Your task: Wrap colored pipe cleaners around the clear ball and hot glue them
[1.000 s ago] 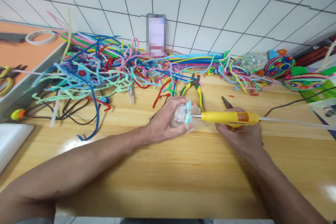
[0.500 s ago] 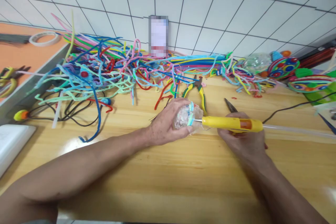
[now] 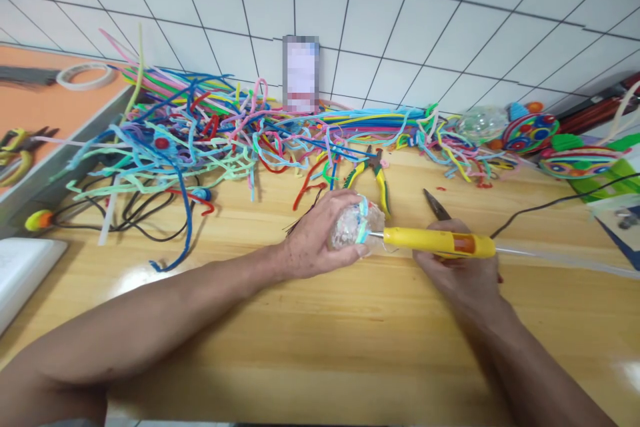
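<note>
My left hand is wrapped round a clear, crinkled ball with pale blue and green pipe cleaner pieces on it. My right hand grips a yellow hot glue gun, a clear glue stick trailing out of its back end. The gun's metal nozzle meets the ball near the coloured strip; whether glue is flowing I cannot make out. Just beyond my right hand lie dark pointed plier jaws, their handles hidden by the hand. Green-and-yellow cutting pliers rest open behind the ball.
A tangled heap of coloured pipe cleaners runs along the tiled wall. A phone leans there. Decorated craft pieces and a clear ball sit at the back right. A black cord crosses the right side; a white box stands left.
The view has shifted slightly. Both hands keep their holds, and the glue gun's nozzle stays at the ball with little visible movement.
</note>
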Action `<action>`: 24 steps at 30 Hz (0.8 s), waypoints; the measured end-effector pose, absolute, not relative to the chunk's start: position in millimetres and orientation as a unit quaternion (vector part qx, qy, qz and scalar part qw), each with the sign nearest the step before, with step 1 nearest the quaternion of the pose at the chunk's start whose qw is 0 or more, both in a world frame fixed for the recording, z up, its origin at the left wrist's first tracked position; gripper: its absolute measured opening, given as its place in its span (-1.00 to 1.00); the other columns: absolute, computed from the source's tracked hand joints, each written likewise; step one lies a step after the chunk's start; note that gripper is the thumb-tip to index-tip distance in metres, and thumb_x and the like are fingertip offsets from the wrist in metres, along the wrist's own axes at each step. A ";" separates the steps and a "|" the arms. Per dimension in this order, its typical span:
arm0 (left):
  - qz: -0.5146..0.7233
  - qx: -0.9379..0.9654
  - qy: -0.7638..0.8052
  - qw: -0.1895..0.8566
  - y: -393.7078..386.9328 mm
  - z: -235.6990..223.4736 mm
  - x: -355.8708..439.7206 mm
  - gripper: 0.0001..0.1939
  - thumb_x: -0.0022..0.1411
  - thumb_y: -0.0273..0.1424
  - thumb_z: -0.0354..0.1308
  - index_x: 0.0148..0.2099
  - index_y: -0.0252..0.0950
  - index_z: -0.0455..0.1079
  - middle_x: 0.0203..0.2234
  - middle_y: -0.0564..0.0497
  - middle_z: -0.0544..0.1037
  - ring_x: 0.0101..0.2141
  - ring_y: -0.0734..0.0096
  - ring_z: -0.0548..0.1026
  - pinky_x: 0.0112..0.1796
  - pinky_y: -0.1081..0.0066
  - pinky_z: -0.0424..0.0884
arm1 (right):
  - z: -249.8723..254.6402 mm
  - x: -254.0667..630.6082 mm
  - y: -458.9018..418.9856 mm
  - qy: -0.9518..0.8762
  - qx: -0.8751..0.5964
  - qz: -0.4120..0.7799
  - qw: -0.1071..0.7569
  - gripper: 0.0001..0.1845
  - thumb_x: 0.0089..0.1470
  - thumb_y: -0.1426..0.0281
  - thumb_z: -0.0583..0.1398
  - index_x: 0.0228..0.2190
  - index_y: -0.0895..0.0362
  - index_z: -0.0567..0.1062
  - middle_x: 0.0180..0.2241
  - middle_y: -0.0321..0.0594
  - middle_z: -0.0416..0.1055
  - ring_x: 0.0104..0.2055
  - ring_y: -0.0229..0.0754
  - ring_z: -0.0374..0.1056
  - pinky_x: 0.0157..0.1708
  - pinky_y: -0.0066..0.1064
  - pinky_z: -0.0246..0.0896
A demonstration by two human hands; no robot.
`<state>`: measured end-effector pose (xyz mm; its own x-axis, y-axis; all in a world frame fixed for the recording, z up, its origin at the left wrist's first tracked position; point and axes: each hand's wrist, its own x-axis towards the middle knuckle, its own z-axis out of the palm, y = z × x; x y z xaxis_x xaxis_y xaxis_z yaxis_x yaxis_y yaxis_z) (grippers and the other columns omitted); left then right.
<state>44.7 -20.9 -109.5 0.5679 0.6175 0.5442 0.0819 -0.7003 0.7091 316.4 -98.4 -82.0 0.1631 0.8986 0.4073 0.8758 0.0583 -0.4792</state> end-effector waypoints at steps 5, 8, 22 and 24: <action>0.412 0.826 0.209 0.322 -20.9 -108.0 43.9 -0.26 0.32 -0.26 0.31 0.43 -0.15 0.09 0.27 -0.28 0.39 0.33 -0.12 0.36 0.30 -0.16 0.34 | -82.1 315.7 -98.5 -0.646 -0.682 0.004 0.342 -0.82 -0.12 0.32 0.25 -0.37 0.01 0.43 -0.48 -0.31 0.48 -0.49 -0.14 0.40 -0.47 -0.32 0.38; 0.414 0.829 0.203 0.316 -21.1 -107.3 43.8 -0.26 0.32 -0.26 0.31 0.43 -0.16 0.10 0.26 -0.28 0.40 0.33 -0.11 0.35 0.31 -0.15 0.34 | -82.8 316.3 -98.3 -0.639 -0.694 -0.008 0.332 -0.83 -0.12 0.32 0.24 -0.38 0.01 0.43 -0.51 -0.33 0.46 -0.52 -0.15 0.38 -0.51 -0.32 0.34; 0.419 0.827 0.208 0.312 -20.8 -109.3 44.8 -0.27 0.34 -0.20 0.31 0.42 -0.16 0.10 0.27 -0.28 0.39 0.34 -0.09 0.35 0.32 -0.13 0.35 | -85.1 316.7 -103.1 -0.625 -0.701 0.008 0.345 -0.80 -0.11 0.30 0.26 -0.35 0.00 0.44 -0.49 -0.32 0.46 -0.50 -0.13 0.40 -0.53 -0.32 0.34; 0.424 0.826 0.203 0.311 -20.7 -108.8 45.1 -0.27 0.34 -0.21 0.32 0.42 -0.19 0.11 0.26 -0.30 0.39 0.33 -0.09 0.35 0.32 -0.13 0.35 | -84.7 317.5 -103.1 -0.630 -0.700 0.009 0.338 -0.82 -0.11 0.31 0.26 -0.36 0.01 0.42 -0.51 -0.32 0.44 -0.50 -0.13 0.39 -0.53 -0.33 0.33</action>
<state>45.1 -20.7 -108.8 0.5585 0.5990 0.5739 0.0715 -0.7240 0.6861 317.5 -103.1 -84.7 0.2073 0.8869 0.4129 0.8751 0.0205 -0.4834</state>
